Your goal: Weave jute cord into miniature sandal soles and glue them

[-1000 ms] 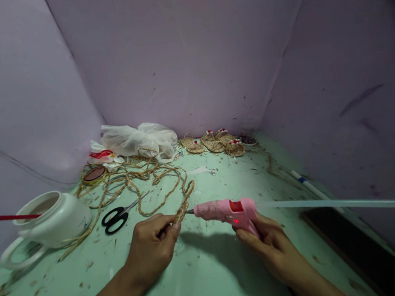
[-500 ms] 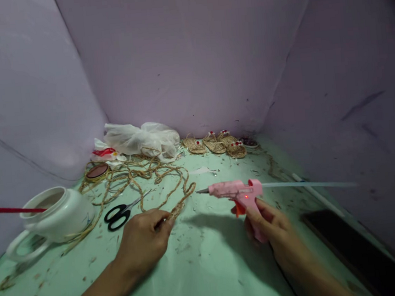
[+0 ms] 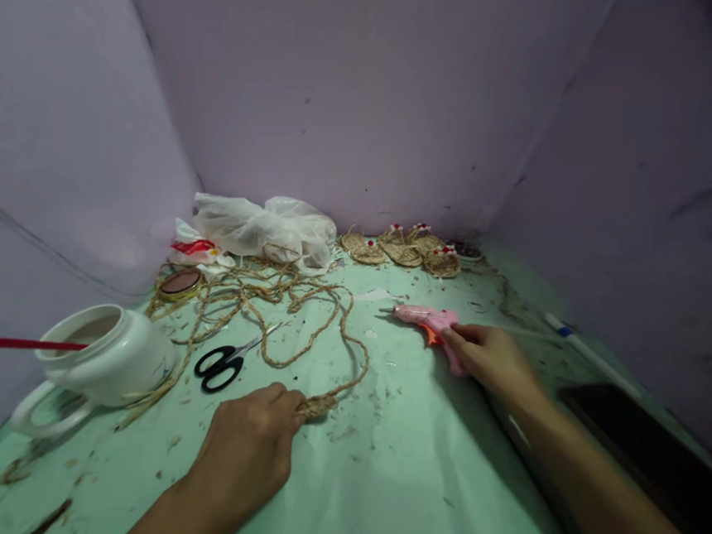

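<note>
My left hand (image 3: 246,439) is closed low over the green tabletop, pinching a short coiled piece of jute rope (image 3: 319,405). From that piece a loose strand (image 3: 366,357) runs back to the tangle of rope behind. My right hand (image 3: 492,359) grips the pink glue gun (image 3: 423,317) by its handle, low at the table, nozzle pointing left. Its orange trigger (image 3: 432,335) shows clear of my fingers. Whether the gun rests on the surface I cannot tell. Black-handled scissors (image 3: 223,367) lie beyond my left hand.
At left stands a white ceramic pot (image 3: 143,356) with a red stick (image 3: 19,342) in it. Along the back wall are a plastic bag (image 3: 265,229) and several small woven rope slippers (image 3: 401,252) with red beads. A dark flat slab (image 3: 633,442) and a white rod (image 3: 594,354) lie right.
My right hand has lowered the glue gun and tipped it over, away from the rope. My left hand has brought the rope piece down to the table. The view has shifted slightly.
</note>
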### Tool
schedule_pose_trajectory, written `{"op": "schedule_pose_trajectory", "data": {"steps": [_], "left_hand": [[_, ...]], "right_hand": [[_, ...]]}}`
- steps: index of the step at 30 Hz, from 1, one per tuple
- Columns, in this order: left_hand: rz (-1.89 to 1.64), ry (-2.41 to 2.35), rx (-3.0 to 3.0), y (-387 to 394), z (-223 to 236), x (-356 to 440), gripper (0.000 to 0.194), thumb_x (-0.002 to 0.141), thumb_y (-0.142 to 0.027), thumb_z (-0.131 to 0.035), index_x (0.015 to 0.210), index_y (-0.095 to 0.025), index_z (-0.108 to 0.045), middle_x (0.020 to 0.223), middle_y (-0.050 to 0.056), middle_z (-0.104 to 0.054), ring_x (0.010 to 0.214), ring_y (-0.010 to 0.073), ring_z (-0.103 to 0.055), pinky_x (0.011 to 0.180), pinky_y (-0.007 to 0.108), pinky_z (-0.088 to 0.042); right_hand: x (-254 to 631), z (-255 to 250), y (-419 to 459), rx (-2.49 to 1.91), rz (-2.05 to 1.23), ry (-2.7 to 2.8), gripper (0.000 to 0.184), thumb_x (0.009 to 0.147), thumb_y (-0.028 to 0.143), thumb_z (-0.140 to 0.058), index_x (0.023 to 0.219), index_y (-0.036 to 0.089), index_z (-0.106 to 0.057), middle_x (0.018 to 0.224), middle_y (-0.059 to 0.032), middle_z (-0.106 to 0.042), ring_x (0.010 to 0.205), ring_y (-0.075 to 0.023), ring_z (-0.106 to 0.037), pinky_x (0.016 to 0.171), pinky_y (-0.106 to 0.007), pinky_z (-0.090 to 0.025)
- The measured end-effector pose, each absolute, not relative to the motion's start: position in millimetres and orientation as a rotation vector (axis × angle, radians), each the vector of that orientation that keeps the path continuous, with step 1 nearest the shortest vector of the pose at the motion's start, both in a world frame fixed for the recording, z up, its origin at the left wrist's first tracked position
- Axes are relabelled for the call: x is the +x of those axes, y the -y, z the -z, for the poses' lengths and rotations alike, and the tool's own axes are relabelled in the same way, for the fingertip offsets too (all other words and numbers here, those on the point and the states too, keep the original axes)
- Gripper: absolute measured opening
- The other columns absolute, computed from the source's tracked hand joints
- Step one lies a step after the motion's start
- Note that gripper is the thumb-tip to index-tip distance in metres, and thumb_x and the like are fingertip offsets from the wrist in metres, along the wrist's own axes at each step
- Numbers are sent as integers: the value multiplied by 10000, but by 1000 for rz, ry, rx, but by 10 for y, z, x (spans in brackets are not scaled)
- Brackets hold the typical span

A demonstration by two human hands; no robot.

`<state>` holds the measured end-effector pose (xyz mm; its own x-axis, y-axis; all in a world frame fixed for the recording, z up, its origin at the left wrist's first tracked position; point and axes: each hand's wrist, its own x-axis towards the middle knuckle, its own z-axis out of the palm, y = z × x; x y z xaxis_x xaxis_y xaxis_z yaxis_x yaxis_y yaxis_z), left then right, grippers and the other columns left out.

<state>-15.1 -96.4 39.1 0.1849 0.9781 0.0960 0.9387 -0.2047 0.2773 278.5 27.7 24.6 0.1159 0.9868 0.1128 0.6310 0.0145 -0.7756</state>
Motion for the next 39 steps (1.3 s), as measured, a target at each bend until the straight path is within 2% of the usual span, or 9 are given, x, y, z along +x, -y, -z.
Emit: {"op": "schedule_pose_trajectory", "data": {"steps": [2,4,7,11,15,21,24,27,39], "left_hand": [[-407,-1865,2299,968,-393,-133,264,879,-243,-398,870,-211,-660,784,42,-632,704,161,-604,620,234,-423],[-437,-1854,2294,967,-394,-125,254,874,-231,-407,876,-212,-660,823,45,-630,718,158,-604,621,231,-430],[-453,-1851,2295,963,-382,-124,247,867,-211,-414,890,-216,-660,866,45,-620,724,154,-602,627,233,-437],[-383,-1902,2330,956,-363,-130,248,858,-188,-416,908,-220,-657,871,44,-611,722,159,-597,621,242,-434],[-245,-1968,2329,948,-374,-133,281,868,-180,-378,900,-202,-656,849,54,-604,712,177,-598,604,268,-430],[-317,-1971,2240,952,-394,-108,289,863,-187,-376,855,-190,-666,794,59,-595,694,165,-591,639,265,-441],[-282,-1989,2184,955,-395,-77,302,866,-196,-359,835,-177,-659,792,69,-590,686,174,-592,638,282,-440],[-217,-2020,2125,951,-394,-34,326,877,-210,-322,842,-165,-643,810,83,-585,692,202,-598,643,324,-437],[-448,-2054,1972,916,-365,102,267,857,-273,-397,693,-173,-583,692,49,-585,648,177,-553,634,297,-379]], "right_hand": [[2718,-334,-189,-1675,-491,1631,259,703,393,-633,803,161,-691,755,-111,-660,728,-263,-591,634,-369,-423],[2563,-414,-85,-1516,-404,1744,206,745,336,-605,857,188,-693,1006,-117,-656,984,-270,-562,840,-395,-417],[2263,-453,64,-857,-426,2211,251,865,168,-455,1023,180,-649,1100,-109,-662,1116,-231,-518,963,-422,-380],[2023,-401,162,-752,-431,2546,325,870,96,-442,1142,181,-599,1124,-85,-674,1251,-268,-417,997,-518,-294],[1999,-380,173,-807,-307,2635,236,852,121,-498,994,198,-671,887,-52,-716,1104,-271,-523,1028,-555,-181],[1970,-351,257,-743,-304,2617,243,807,104,-480,867,187,-701,663,-33,-673,673,-173,-583,964,-424,-317],[1936,-321,334,-799,-386,2605,247,812,115,-474,873,171,-707,666,-53,-673,642,-177,-583,788,-355,-404],[1898,-314,418,-967,-451,2567,240,812,139,-491,903,177,-710,699,-63,-679,653,-194,-590,647,-312,-399],[1759,-327,578,-1096,-484,2456,175,779,122,-518,809,180,-681,715,-51,-705,695,-199,-619,709,-341,-329]]}}
